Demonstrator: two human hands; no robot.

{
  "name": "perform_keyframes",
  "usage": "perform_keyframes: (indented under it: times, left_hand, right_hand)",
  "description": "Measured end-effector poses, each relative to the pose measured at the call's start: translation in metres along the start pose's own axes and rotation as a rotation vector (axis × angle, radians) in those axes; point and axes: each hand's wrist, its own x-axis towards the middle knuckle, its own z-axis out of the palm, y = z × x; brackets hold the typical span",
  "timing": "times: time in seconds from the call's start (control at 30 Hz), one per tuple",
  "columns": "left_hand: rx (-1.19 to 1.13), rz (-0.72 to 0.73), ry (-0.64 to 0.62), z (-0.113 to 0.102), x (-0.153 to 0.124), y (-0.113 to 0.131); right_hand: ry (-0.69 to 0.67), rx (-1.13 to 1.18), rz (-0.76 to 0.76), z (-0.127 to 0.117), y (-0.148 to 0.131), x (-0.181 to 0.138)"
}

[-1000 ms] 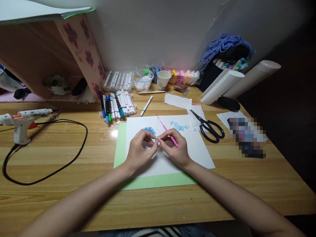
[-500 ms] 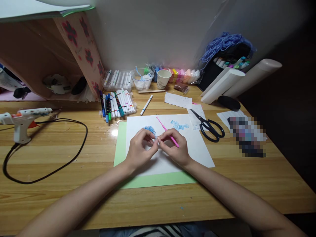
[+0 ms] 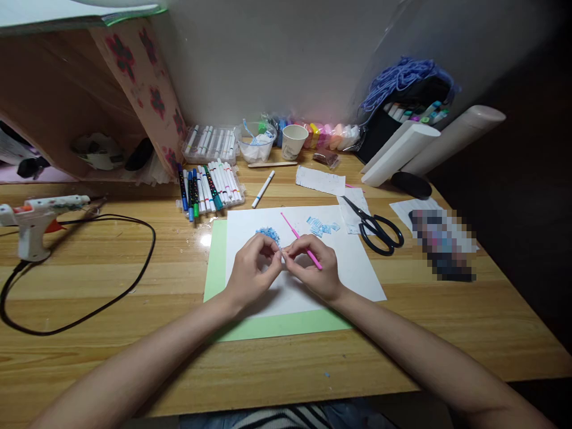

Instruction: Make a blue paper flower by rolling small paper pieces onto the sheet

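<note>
My left hand (image 3: 252,268) and my right hand (image 3: 315,268) meet over a white sheet of paper (image 3: 353,274), fingertips pinched together. What they pinch is small and mostly hidden by the fingers. A clump of small blue bits (image 3: 268,234) shows just behind my left fingers. A thin pink stick-like tool (image 3: 289,224) slants through the curl of my right hand, its thicker end against the palm; whether it is gripped is unclear. Light blue fringed paper strips (image 3: 319,226) lie on the sheet beyond my right hand.
Black-handled scissors (image 3: 379,235) rest right of the sheet on paper scraps. Green paper (image 3: 286,326) lies beneath the white sheet. Markers (image 3: 214,187), a paper cup (image 3: 294,142) and a clear bowl (image 3: 255,146) stand at the back. A glue gun (image 3: 38,223) with a looping cord is left.
The whole view has shifted slightly to the left. Both hands keep their pinch at nearly the same spot over the sheet.
</note>
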Motion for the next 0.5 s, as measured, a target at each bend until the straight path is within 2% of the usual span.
perform_keyframes:
  times: [0.5]
  left_hand:
    - [0.038,-0.056,-0.077,-0.0016,0.0023,-0.0061]
  right_hand:
    - [0.014,-0.133,-0.182,0.0004,-0.0005,0.0054]
